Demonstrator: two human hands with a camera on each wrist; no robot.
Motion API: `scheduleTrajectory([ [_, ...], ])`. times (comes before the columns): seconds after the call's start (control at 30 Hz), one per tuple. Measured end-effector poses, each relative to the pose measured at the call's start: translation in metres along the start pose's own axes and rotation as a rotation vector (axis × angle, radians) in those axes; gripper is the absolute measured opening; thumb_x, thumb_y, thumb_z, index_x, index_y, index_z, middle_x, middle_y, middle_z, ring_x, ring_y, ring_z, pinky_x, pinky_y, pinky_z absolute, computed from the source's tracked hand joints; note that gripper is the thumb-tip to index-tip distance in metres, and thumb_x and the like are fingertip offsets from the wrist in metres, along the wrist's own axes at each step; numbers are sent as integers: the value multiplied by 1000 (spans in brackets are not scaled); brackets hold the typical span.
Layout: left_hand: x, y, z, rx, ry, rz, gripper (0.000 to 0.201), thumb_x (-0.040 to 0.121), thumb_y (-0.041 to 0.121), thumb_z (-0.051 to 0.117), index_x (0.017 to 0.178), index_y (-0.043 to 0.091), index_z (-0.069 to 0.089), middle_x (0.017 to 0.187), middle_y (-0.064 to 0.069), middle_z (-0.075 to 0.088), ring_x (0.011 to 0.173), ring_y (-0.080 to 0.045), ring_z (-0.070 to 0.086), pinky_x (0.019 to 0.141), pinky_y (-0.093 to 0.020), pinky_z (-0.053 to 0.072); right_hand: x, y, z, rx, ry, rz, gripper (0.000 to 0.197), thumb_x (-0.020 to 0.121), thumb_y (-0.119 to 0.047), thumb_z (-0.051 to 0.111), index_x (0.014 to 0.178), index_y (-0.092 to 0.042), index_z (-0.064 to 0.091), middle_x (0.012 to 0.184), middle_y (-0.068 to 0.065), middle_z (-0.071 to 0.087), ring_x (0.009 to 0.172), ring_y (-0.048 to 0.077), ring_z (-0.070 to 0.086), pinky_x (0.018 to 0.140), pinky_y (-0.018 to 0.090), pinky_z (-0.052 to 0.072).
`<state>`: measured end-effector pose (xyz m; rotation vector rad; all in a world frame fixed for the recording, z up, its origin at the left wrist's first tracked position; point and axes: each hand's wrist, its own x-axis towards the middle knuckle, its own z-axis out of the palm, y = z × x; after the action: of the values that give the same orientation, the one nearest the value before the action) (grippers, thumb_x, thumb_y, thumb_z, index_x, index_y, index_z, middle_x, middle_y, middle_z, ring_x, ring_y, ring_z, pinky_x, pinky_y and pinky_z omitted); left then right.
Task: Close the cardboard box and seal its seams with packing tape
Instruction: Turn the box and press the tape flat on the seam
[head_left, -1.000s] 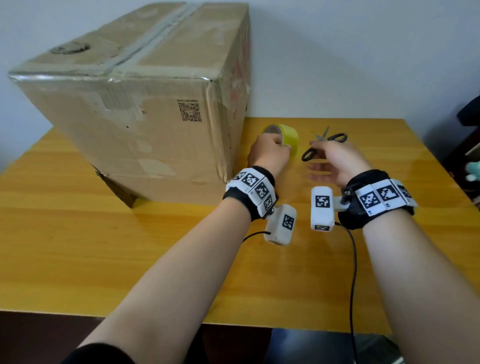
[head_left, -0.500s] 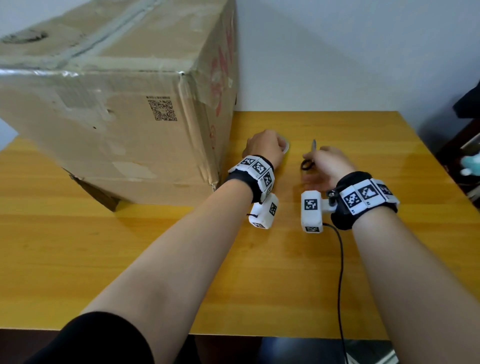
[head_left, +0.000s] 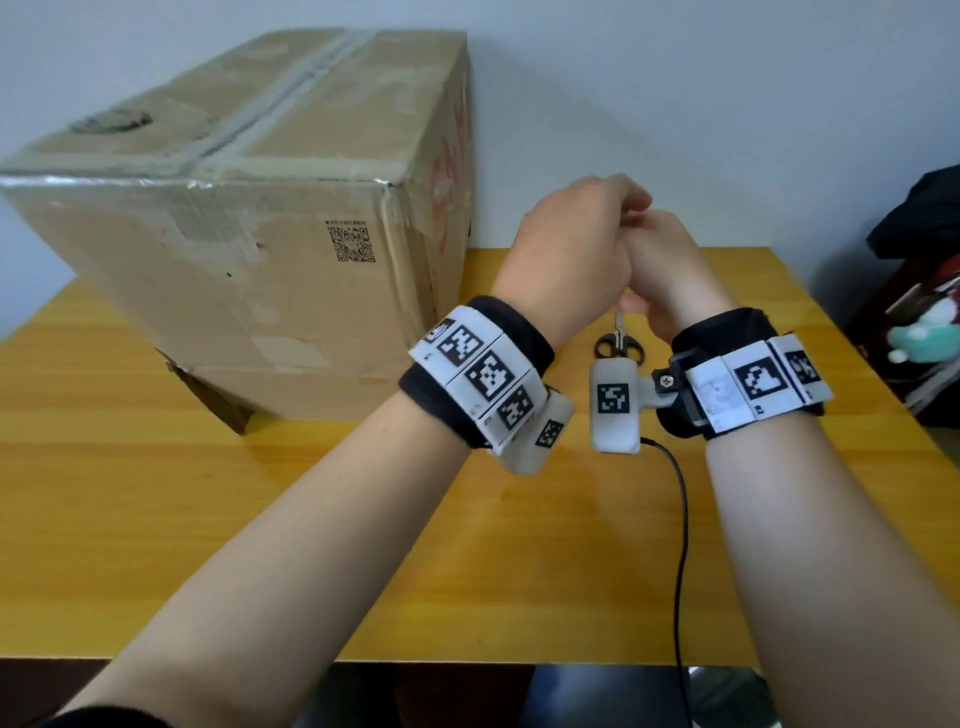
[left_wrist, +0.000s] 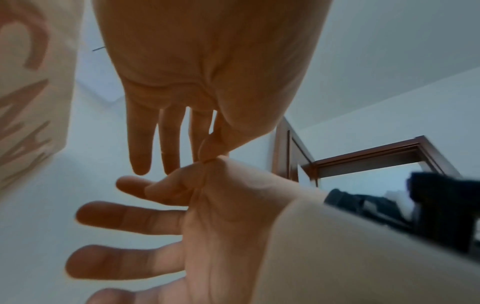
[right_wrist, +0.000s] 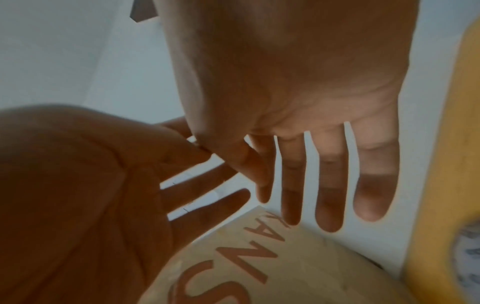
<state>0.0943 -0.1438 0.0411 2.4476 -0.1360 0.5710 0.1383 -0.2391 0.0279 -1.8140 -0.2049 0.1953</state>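
Note:
The closed cardboard box (head_left: 249, 218) stands at the back left of the table, with old tape (head_left: 291, 98) along its top seam. Its side with red lettering shows in both wrist views (left_wrist: 26, 92) (right_wrist: 259, 257). My left hand (head_left: 571, 244) and right hand (head_left: 670, 265) are raised together in the air to the right of the box. In the wrist views the fingers of both hands (left_wrist: 166, 144) (right_wrist: 306, 185) are straight and the thumb tips touch; I cannot tell if anything is between them. Black-handled scissors (head_left: 620, 349) lie on the table under the hands. No tape roll is visible.
The yellow wooden table (head_left: 156, 467) has bare surface in front of the box and towards me. A black cable (head_left: 680, 519) hangs from the right wrist camera. Dark items and a plush toy (head_left: 919, 338) sit beyond the table's right edge.
Both hands have lifted off the table, away from the tape roll and scissors, and have met in the air. The yellow tape roll has gone out of sight.

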Motion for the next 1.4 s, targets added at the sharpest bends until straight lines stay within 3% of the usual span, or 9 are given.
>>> scheduleTrajectory([
  [0.17,-19,10,-38,41,43,173,44,90,3,47,121,25,69,119,7,70,114,-12,62,90,-19,44,-15,-19,6,-10,-117,-90,36,96,-2,39,77,-24,61,60,-19,67,52,-4,64,44,18,49],
  [0.3,-33,6,-67,-13,115,206,39,89,5,49,114,26,72,114,10,72,111,-8,63,93,-29,50,-21,-29,16,5,-204,-141,37,94,-6,42,79,-26,69,71,-12,72,66,13,72,62,37,60],
  [0.5,-50,-8,-103,-90,257,223,45,84,-4,46,108,21,75,98,18,69,88,10,60,78,-6,41,-23,-34,34,8,-253,-163,22,95,-16,56,111,-22,72,100,1,75,85,27,75,75,47,60],
  [0.67,-55,-35,-130,-18,384,35,47,78,5,40,101,26,76,97,15,73,94,-1,66,85,-24,52,-27,-34,54,117,-332,-152,27,99,-27,61,125,-19,62,122,4,66,87,28,74,67,50,62],
  [0.77,-53,-44,-136,54,368,-70,35,85,14,48,100,27,77,92,13,74,88,-3,66,84,-30,54,-28,-33,66,199,-369,-140,30,98,-34,62,123,-18,61,113,5,67,82,27,73,64,47,62],
  [1.0,-53,-48,-139,102,368,-74,19,88,31,61,94,26,78,81,11,72,81,-1,66,72,-20,50,-17,-27,77,400,-289,-77,17,97,-30,64,99,-14,69,87,6,69,68,22,65,57,36,58],
  [1.2,-51,-51,-140,153,389,-75,19,89,39,63,89,27,77,77,13,71,77,0,65,62,-7,41,-6,-19,81,493,-253,-63,14,93,-25,69,87,-12,71,83,4,73,64,18,65,55,31,56],
  [1.33,-50,-51,-138,161,415,-66,25,85,49,64,82,26,76,70,12,69,72,-4,66,68,-29,53,-2,-20,94,502,-189,-118,14,91,-19,72,88,-6,72,74,5,68,60,19,61,50,30,56],
  [1.4,-47,-52,-138,199,424,-74,32,81,57,65,79,26,73,66,14,65,69,-5,64,65,-28,51,-1,-21,100,487,-148,-161,14,90,-18,73,86,-4,71,70,7,66,56,19,60,47,30,56],
])
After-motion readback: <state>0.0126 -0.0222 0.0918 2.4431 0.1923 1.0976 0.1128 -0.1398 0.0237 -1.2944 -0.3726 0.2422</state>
